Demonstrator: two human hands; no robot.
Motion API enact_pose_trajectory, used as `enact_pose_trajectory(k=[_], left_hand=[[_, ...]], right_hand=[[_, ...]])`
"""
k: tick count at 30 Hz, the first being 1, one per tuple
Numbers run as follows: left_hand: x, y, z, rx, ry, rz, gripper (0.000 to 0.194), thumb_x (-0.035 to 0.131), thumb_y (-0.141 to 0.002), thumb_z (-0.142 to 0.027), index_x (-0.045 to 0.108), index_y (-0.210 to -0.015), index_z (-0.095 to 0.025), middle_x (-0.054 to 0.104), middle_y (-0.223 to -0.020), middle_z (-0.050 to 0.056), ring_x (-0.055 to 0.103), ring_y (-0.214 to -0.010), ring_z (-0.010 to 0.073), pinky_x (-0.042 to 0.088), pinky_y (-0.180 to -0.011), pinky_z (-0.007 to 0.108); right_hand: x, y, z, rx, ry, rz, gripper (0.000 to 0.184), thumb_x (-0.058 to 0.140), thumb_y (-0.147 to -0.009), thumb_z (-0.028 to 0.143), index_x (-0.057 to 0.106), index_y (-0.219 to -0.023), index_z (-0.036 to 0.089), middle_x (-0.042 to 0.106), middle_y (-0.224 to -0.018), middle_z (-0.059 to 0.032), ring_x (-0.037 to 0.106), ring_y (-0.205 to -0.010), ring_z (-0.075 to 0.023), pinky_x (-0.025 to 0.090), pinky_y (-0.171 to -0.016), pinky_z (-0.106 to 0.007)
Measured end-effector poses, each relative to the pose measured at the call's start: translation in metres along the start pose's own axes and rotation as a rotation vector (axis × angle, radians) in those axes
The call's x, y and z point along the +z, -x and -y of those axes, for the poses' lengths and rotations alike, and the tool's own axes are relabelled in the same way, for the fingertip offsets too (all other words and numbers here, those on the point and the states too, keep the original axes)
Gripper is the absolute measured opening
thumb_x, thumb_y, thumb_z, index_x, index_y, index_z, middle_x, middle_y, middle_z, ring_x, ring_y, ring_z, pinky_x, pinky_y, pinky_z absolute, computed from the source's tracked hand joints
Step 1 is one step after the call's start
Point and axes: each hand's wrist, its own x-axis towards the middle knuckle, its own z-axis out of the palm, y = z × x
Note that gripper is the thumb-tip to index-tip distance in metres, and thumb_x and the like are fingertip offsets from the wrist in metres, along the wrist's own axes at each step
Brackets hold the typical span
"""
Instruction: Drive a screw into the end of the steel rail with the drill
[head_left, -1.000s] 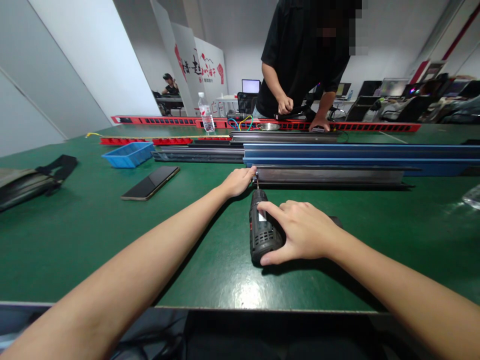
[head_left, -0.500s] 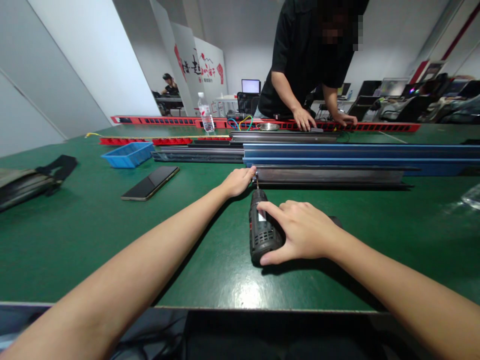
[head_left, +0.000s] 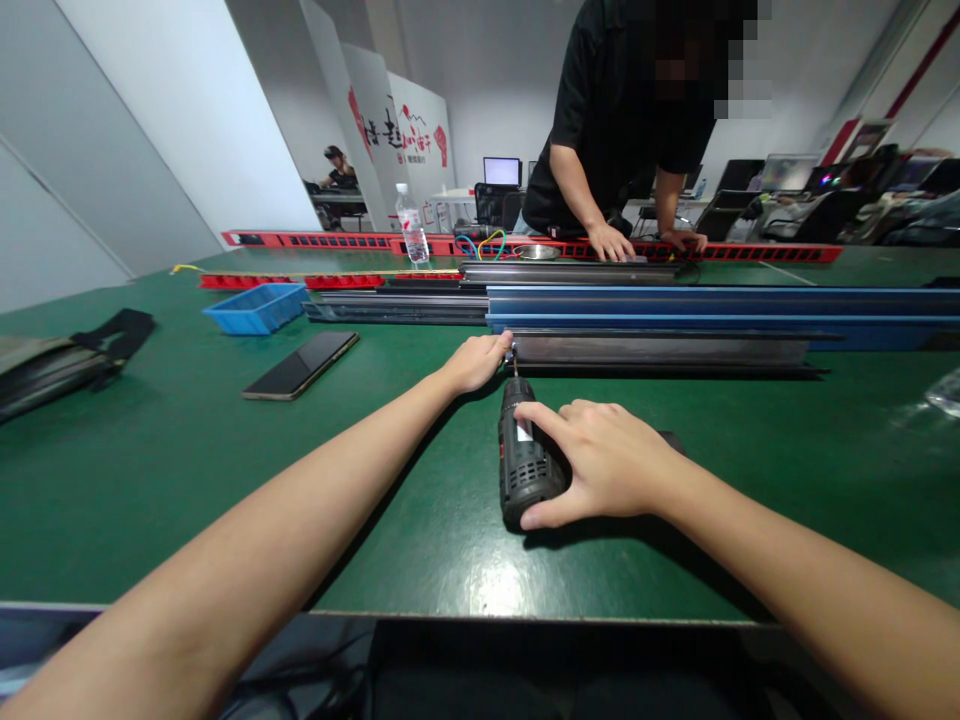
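The right hand [head_left: 607, 465] wraps a black cordless screwdriver [head_left: 523, 460] lying on the green table [head_left: 150, 470]. Its bit meets the end of a grey metal rail [head_left: 660, 352]. The left hand [head_left: 474, 362] pinches that rail end.

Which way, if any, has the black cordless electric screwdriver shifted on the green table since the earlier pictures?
No. The black cordless electric screwdriver lies where it did, its bit at the left end of the grey metal rail, under the right hand.

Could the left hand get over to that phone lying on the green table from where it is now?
Probably yes. The left hand rests at the end of the metal rail, and only bare green table lies between it and the phone.
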Motion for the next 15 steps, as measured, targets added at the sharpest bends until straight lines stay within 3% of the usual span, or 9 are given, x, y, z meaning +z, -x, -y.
enact_pose_trajectory(k=[15], left_hand=[[0.0009,-0.0004,0.0007,0.010,0.007,-0.007,0.068,0.013,-0.103,-0.054,0.060,-0.071,-0.016,0.071,-0.085,0.012,0.067,-0.089,0.0240,0.046,-0.079,0.029]], right_hand=[[-0.0010,-0.0001,0.0005,0.014,0.011,0.005,0.101,0.055,-0.070,0.090,0.045,-0.146,0.023,0.072,-0.101,-0.0156,0.067,-0.093,-0.0370,0.048,-0.078,-0.044]])
